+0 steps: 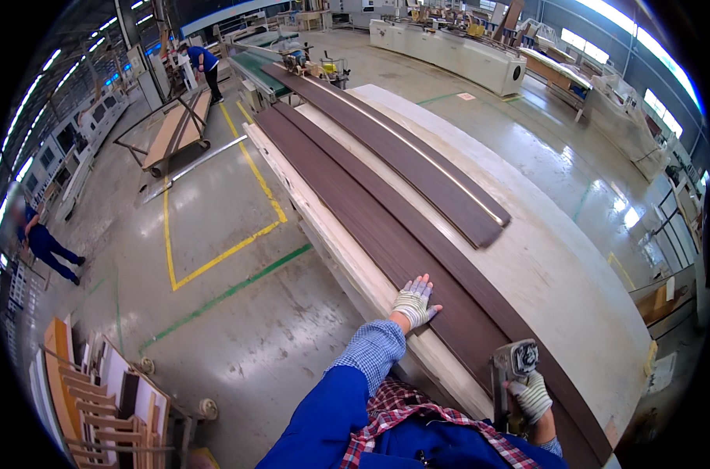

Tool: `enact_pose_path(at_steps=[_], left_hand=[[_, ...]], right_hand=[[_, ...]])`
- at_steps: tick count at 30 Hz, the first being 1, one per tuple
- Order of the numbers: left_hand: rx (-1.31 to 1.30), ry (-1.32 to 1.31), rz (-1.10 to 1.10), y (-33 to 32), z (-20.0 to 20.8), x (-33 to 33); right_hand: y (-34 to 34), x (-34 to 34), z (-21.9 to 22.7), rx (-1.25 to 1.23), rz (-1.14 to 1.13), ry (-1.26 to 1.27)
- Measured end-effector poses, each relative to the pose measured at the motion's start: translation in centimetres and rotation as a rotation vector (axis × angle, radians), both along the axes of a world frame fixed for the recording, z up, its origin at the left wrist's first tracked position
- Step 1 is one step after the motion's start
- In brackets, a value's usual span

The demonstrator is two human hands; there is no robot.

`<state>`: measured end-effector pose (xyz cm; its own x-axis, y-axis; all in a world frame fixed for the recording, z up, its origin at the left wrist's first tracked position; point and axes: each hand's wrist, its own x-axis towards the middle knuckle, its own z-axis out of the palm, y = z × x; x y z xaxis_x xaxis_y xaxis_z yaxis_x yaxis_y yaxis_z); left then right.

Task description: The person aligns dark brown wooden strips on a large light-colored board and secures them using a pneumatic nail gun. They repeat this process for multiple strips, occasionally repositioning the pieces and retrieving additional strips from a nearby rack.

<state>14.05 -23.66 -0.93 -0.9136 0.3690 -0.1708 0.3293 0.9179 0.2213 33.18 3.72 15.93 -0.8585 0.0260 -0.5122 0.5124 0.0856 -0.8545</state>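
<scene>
My left hand [417,303], in a striped, grey-white glove with bare fingertips, lies flat on a long dark brown board [370,234] near its left edge, fingers stretched out. In a similar glove, my right hand [533,397] is closed round the handle of a nail gun [514,361] with a metallic head. The tool is over the near part of the board; whether its nose touches the wood I cannot tell. A raised strip runs lengthwise along the board's right side. Beyond it lies a second dark board [417,160] with a pale line along it.
The boards rest on a long pale worktable [581,313]. A machine with a green bed [255,72] stands at its far end. To the left are a flat cart [175,129], a rack of wooden parts [97,399] and two people. White machinery [448,59] stands at the back right.
</scene>
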Motion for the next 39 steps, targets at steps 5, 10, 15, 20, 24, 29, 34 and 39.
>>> enact_pose_path(at_steps=[5,10,15,20,24,29,34,39], left_hand=[[-0.054,0.012,0.075,-12.0,-0.7,-10.4],[-0.041,-0.17,0.204,-23.5,0.7,-19.8],[-0.201,-0.132,0.272,-32.5,1.1,-27.5],[-0.143,-0.058,0.345,-40.8,0.5,-39.7],[-0.011,0.108,0.389,-49.4,-1.7,-50.1],[0.093,0.274,0.242,-57.3,-3.4,-62.1],[0.154,0.296,0.356,-62.8,-3.0,-69.6],[0.23,0.318,0.353,-63.6,-3.3,-71.1]], right_hand=[[-9.5,-11.5,-0.9,0.005,0.042,0.073],[-18.8,-24.0,-0.6,-0.05,0.146,0.078],[-26.8,-34.5,0.5,-0.088,0.275,0.038],[-35.4,-42.0,0.0,-0.127,0.27,0.045],[-42.8,-47.8,-1.1,-0.131,0.204,0.024],[-52.4,-57.4,0.2,-0.044,0.104,-0.018],[-61.7,-71.1,2.0,0.181,0.291,0.006],[-72.3,-88.0,1.1,0.28,0.609,0.354]])
